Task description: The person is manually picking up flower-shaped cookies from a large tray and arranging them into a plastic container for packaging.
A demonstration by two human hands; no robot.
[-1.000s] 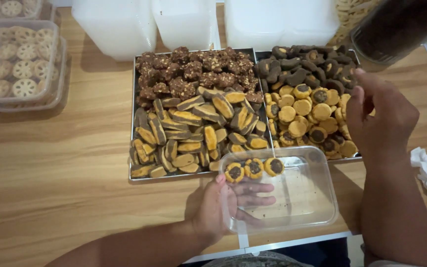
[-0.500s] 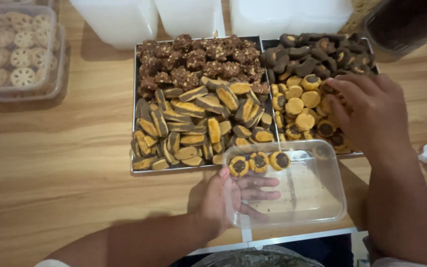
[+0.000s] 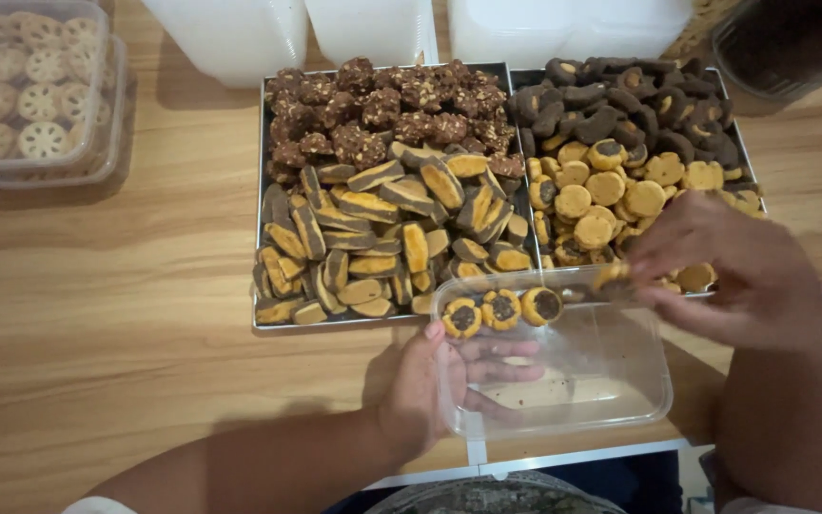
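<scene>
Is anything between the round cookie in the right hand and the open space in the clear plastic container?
Nothing visible. The right hand holds a round yellow cookie at the rim of the clear plastic container, beside three chocolate-centred cookies; the left hand supports the container.

Clear tub (image 3: 611,381): rectangular, see-through plastic with rounded corners, at the near table edge just in front of the trays — three round cookies (image 3: 501,309) line its far-left wall.
Lidded boxes (image 3: 35,95): far left corner, clear plastic, stacked, filled with pale wheel-shaped cookies.
White containers (image 3: 230,33): translucent white, boxy — in a row along the far edge behind the trays.
Dark jar (image 3: 792,43): top right corner, round, clear-walled, dark contents.
</scene>
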